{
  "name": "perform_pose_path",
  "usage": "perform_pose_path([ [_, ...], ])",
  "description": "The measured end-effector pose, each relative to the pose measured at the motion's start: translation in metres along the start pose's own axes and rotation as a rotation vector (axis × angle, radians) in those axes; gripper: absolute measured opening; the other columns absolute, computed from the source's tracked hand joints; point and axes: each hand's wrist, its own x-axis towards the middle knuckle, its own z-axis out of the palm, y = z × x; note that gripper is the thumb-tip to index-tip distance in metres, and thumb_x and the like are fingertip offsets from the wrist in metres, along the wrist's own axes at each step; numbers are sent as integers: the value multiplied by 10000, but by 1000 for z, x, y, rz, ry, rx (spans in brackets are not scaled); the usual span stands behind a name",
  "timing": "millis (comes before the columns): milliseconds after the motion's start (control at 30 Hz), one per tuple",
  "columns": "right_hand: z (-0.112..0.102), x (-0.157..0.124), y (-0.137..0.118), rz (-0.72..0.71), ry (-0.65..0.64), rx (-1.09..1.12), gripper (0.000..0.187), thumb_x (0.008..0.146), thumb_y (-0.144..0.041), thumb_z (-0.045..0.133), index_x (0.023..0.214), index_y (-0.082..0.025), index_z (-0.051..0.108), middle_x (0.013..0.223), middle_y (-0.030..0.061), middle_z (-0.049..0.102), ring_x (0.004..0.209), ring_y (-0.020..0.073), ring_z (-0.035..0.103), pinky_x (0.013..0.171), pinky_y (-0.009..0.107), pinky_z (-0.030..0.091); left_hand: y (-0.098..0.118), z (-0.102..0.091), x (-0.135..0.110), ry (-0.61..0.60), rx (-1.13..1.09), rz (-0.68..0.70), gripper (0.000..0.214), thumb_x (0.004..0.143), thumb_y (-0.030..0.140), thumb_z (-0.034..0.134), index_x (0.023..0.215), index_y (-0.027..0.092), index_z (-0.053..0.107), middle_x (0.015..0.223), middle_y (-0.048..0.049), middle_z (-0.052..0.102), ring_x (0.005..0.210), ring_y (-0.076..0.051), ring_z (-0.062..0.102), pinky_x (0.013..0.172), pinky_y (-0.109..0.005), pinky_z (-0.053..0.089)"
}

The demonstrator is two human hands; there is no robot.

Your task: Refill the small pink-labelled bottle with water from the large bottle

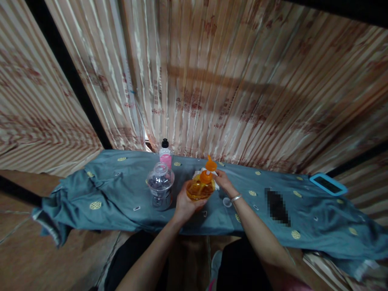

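My left hand is wrapped round the body of an orange pump bottle that stands on a blue-grey cloth. My right hand, with a bangle on the wrist, grips the bottle's orange pump top from the right. Under or behind the bottle lies something white, partly hidden. A clear plastic jar with a round lid stands just left of my left hand. Behind it stands a small pink-labelled bottle with a black cap.
A small clear cap or ring lies on the cloth below my right wrist. A dark object lies further right, and a phone in a blue case sits at the far right. Striped curtains hang behind; the cloth's front edge drops toward my knees.
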Motion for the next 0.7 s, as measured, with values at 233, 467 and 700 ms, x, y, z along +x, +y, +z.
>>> perform_pose_path([
  [233, -7, -28, -23, -104, -71, 13, 163, 925, -292, 659, 922, -130, 645, 886, 26, 651, 758, 167, 633, 706, 331, 541, 32, -10, -19, -89, -28, -17, 694, 477, 224, 879, 1092, 165, 563, 1044, -83, 721, 962, -266, 696, 904, -423, 550],
  [467, 4, -72, -27, -113, -184, 33, 270, 948, -407, 616, 983, -141, 649, 865, 29, 653, 706, 161, 629, 671, 324, 545, 68, -22, -38, -136, -69, 21, 675, 496, 241, 868, 1100, 180, 574, 1030, -47, 733, 950, -237, 702, 881, -372, 565],
  [700, 8, -94, -15, -65, -110, -36, 330, 958, -446, 579, 1066, -138, 626, 941, 61, 667, 810, 202, 657, 759, 392, 545, 82, -27, -43, -107, -87, 31, 692, 472, 262, 876, 1090, 171, 578, 1045, -58, 733, 957, -252, 701, 870, -381, 572],
])
